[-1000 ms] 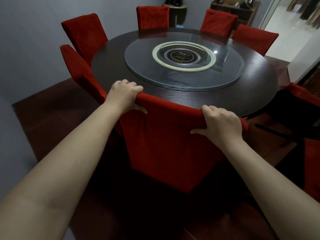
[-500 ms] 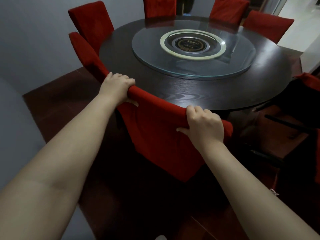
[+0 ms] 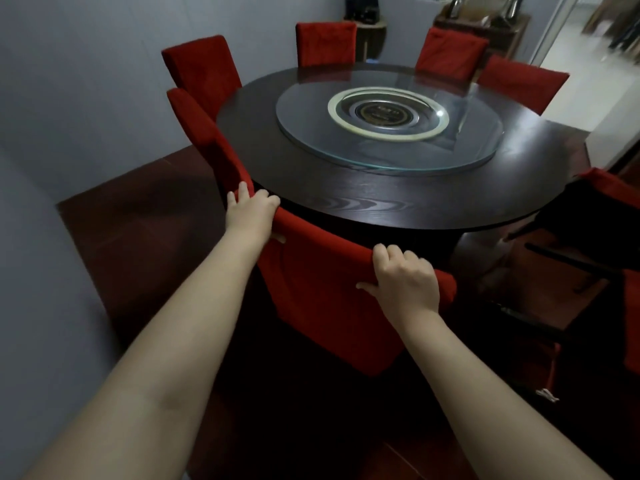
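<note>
The right hand (image 3: 405, 285) and left hand (image 3: 251, 216) have fingers curled over the top edge of the chair (image 3: 322, 306), close before the table (image 3: 415, 202). Push evenly with both, so it goes straight and misses the next chair (image 3: 207, 140).

Chair (image 3: 322, 306) before table (image 3: 381, 206); turntable (image 3: 389, 157) on table centre; left hand (image 3: 251, 216), right hand (image 3: 405, 282) on chair top.

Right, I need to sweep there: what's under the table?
Under the table, only shadow and what looks like a dark pedestal show. The chair held by the left hand and right hand hides its seat and the floor there.
</note>
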Available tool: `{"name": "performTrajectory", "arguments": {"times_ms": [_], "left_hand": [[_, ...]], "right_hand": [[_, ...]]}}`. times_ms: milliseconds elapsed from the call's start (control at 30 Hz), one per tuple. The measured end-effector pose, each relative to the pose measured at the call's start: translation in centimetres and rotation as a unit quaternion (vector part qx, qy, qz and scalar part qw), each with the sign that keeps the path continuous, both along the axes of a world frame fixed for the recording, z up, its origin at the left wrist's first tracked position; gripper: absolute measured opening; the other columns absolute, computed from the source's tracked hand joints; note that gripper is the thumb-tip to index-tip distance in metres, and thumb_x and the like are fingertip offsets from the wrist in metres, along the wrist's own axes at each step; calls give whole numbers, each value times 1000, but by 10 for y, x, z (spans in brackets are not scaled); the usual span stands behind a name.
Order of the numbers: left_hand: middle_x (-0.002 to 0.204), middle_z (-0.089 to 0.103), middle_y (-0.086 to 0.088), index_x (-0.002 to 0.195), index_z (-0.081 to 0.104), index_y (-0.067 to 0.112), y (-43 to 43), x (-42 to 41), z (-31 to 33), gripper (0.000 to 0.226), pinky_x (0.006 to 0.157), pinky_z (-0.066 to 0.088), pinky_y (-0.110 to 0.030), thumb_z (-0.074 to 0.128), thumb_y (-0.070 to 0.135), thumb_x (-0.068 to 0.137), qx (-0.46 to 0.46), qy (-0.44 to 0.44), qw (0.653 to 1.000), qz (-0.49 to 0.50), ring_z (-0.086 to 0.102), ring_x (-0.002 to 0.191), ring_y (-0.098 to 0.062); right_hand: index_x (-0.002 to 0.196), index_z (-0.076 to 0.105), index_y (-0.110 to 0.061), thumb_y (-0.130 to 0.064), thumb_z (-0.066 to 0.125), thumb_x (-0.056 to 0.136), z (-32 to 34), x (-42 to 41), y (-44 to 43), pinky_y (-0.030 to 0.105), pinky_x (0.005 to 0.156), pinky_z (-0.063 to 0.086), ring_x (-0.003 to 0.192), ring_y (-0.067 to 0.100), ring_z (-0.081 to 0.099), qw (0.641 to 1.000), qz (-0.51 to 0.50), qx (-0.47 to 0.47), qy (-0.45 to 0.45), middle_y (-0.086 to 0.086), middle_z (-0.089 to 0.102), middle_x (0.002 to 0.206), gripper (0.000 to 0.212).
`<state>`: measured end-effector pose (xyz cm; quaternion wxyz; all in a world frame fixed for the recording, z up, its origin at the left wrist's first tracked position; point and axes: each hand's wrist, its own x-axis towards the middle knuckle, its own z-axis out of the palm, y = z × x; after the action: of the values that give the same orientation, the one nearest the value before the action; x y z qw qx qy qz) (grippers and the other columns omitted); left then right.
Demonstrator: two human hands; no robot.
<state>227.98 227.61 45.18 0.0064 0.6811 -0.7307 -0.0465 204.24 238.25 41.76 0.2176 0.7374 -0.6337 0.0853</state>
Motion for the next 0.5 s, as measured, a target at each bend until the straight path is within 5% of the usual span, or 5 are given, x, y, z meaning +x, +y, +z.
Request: {"name": "performTrajectory", "arguments": {"times_ms": [500], "left_hand": [[152,29,-7,134,48,19,-61,35,-6,61,118,14,-51,75,30,80,-18,-9,1000,11,8,144,-44]], "right_hand": [[79,62,-15,-53,89,39,-13,55,-47,30,51,42,56,21,57,999,-30,-24,-1,1,58,67,62]]}}
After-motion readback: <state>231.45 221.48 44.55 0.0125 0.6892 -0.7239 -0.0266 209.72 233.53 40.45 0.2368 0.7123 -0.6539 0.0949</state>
